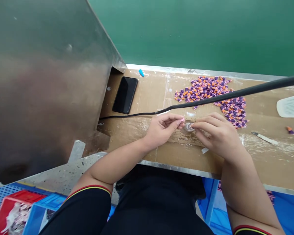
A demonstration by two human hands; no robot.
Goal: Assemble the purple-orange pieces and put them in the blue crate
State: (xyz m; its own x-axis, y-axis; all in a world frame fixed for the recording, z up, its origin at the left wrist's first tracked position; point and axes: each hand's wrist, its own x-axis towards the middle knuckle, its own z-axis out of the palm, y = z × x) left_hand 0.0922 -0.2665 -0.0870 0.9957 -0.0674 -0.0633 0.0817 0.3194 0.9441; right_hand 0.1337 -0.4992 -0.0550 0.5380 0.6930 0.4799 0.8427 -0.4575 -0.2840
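Right grip (218, 137) closed on a small round silvery disc (188, 127), just above the cardboard-covered bench (161, 156). Left grip (161, 129) curled just beside it, contact unclear. Farther out, a heap of purple-and-orange pieces (210, 93) beneath a black cable (210, 101); a black smartphone (125, 95) beyond the left grip.

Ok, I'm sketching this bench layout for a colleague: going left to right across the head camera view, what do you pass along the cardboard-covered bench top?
black smartphone → left hand → small round disc → right hand → white-handled craft knife → purple-and-orange piece
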